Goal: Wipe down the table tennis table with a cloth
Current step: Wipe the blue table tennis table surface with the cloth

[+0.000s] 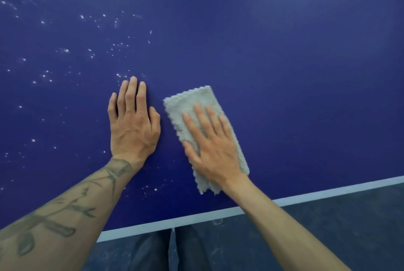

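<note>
On the left part of the dark blue table tennis tabletop we see many small white specks, so we judge this side is not yet wiped. Next comes the left hand, lying flat on the bare surface. Its grip holds nothing, and the fingers are straight and close together. We think it is placed there to support the body while leaning over.

Just beside it, with a narrow gap between, lies the pale grey fluffy cloth, folded into a long rectangle. The right hand presses on it from above with the grip spread, fingers straight, pinching nothing. A flat palm should give even pressure for sliding.

Further right the surface looks clean and offers wide open room. The near edge, marked by a white border line, is close to the lower end of the cloth. Beyond it is the dark floor, so we judge that strokes toward the body must stop early.
</note>
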Demonstrator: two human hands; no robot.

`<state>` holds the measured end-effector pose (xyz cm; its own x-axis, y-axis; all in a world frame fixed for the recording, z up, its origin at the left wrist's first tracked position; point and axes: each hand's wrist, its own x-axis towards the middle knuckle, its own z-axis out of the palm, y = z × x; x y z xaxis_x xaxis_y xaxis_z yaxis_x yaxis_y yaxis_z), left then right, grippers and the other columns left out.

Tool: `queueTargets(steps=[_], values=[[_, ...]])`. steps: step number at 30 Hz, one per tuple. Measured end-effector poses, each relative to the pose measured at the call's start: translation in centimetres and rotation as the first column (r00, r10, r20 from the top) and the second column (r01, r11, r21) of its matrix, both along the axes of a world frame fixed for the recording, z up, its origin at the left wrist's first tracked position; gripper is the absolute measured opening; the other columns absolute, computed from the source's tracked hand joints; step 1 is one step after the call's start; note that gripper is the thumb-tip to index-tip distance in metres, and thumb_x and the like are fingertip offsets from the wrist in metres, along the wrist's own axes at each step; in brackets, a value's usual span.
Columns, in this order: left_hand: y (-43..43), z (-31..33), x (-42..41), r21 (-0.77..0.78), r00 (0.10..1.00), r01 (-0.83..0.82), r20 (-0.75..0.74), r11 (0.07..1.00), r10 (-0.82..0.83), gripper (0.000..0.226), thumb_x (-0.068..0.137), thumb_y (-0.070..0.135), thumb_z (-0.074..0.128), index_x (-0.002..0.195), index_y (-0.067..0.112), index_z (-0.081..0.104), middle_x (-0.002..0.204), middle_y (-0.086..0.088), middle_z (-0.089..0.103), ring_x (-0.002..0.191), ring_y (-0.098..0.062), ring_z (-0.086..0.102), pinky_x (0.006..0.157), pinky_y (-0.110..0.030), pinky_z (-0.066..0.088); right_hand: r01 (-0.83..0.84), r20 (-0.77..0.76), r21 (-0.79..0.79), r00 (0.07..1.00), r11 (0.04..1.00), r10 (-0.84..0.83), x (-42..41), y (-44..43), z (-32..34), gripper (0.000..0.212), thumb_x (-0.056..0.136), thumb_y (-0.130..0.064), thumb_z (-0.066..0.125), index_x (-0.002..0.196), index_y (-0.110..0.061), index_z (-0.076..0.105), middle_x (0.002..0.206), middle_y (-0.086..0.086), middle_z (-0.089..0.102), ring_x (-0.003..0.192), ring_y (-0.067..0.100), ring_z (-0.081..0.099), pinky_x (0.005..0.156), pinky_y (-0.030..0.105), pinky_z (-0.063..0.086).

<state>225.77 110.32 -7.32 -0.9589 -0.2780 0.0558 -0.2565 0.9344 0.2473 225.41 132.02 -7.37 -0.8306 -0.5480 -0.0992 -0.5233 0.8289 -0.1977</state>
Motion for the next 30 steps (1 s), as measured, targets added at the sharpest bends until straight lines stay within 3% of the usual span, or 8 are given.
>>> queueTargets(steps=[4, 8, 14, 18, 22, 24, 27, 30], values=[[0.1, -0.2, 0.1, 0.006, 1.000, -0.008, -0.027, 1.000, 0.009, 0.058, 0.107, 0.026, 0.037, 0.160, 0.005, 0.033, 0.170, -0.013, 0.027, 0.160, -0.030, 0.021, 0.132, -0.049, 0.012, 0.261, -0.007, 0.103, 0.965, 0.960, -0.262, -4.0, 4.8, 0.6, 0.069, 0.110, -0.051, 0.028, 0.171, -0.027, 0.006, 0.179, 0.003, -0.001, 0.165, 0.024, -0.003, 0.132, 0.052, 0.009], [0.0, 0.1, 0.3, 0.022, 1.000, -0.001, -0.029, 1.000, 0.002, 0.057, 0.107, 0.028, 0.036, 0.160, 0.006, 0.035, 0.170, -0.014, 0.028, 0.159, -0.031, 0.023, 0.132, -0.047, 0.010, 0.430, -0.013, 0.052, 0.903, 0.901, -0.430, -5.6, 0.2, 0.4, 0.070, 0.110, -0.053, 0.023, 0.171, -0.027, 0.003, 0.179, 0.004, -0.003, 0.165, 0.027, -0.003, 0.132, 0.052, 0.006], [0.9, 1.4, 4.6, 0.006, 1.000, -0.007, -0.031, 1.000, 0.007, 0.056, 0.108, 0.029, 0.039, 0.159, 0.006, 0.037, 0.169, -0.015, 0.030, 0.157, -0.033, 0.028, 0.131, -0.047, 0.014, -0.010, -0.018, 0.004, 1.000, 1.000, 0.010, 4.0, 2.0, 0.0, 0.069, 0.110, -0.051, 0.036, 0.171, -0.027, 0.014, 0.179, 0.003, 0.004, 0.165, 0.024, 0.003, 0.130, 0.054, 0.018], [1.0, 1.3, 8.4, -0.027, 1.000, 0.003, -0.004, 1.000, -0.003, 0.057, 0.108, 0.031, 0.037, 0.160, 0.006, 0.037, 0.170, -0.015, 0.029, 0.158, -0.033, 0.027, 0.131, -0.050, 0.016, 0.234, 0.017, 0.089, 0.971, 0.968, -0.237, 1.4, 6.4, 0.6, 0.071, 0.110, -0.053, 0.028, 0.171, -0.028, 0.003, 0.179, 0.002, -0.006, 0.165, 0.024, -0.004, 0.132, 0.054, 0.012], [1.1, 0.4, 9.4, -0.048, 1.000, 0.004, 0.012, 0.999, -0.003, 0.058, 0.108, 0.032, 0.036, 0.160, 0.007, 0.037, 0.170, -0.015, 0.029, 0.159, -0.032, 0.025, 0.132, -0.050, 0.014, 0.420, 0.010, 0.043, 0.907, 0.907, -0.421, -1.3, 1.4, 0.5, 0.071, 0.110, -0.054, 0.023, 0.171, -0.025, 0.002, 0.179, 0.006, -0.005, 0.165, 0.028, -0.004, 0.133, 0.052, 0.005], [1.1, 0.0, 9.4, -0.051, 1.000, 0.006, -0.003, 0.999, -0.006, 0.057, 0.108, 0.031, 0.036, 0.160, 0.008, 0.036, 0.170, -0.014, 0.029, 0.159, -0.031, 0.024, 0.132, -0.048, 0.014, 0.330, 0.008, 0.005, 0.944, 0.944, -0.330, 1.0, -1.3, 0.0, 0.070, 0.110, -0.053, 0.026, 0.171, -0.025, 0.006, 0.179, 0.006, -0.002, 0.165, 0.028, -0.002, 0.132, 0.053, 0.006], [0.8, -0.2, 9.4, -0.045, 1.000, 0.007, -0.024, 0.999, -0.008, 0.056, 0.108, 0.030, 0.035, 0.160, 0.009, 0.037, 0.170, -0.013, 0.029, 0.159, -0.030, 0.025, 0.132, -0.047, 0.014, 0.042, 0.021, -0.027, 0.999, 0.999, -0.042, 6.7, -1.0, 0.1, 0.070, 0.110, -0.052, 0.034, 0.171, -0.026, 0.012, 0.179, 0.005, 0.000, 0.165, 0.026, 0.000, 0.132, 0.053, 0.013], [0.8, -0.1, 9.3, -0.037, 1.000, 0.002, -0.025, 0.999, -0.003, 0.056, 0.108, 0.030, 0.036, 0.160, 0.009, 0.037, 0.170, -0.012, 0.029, 0.159, -0.030, 0.025, 0.132, -0.047, 0.013, 0.013, 0.034, 0.020, 0.999, 1.000, -0.013, 7.6, 4.2, 0.5, 0.071, 0.110, -0.053, 0.034, 0.171, -0.026, 0.009, 0.179, 0.003, -0.002, 0.165, 0.023, 0.000, 0.132, 0.053, 0.015]])
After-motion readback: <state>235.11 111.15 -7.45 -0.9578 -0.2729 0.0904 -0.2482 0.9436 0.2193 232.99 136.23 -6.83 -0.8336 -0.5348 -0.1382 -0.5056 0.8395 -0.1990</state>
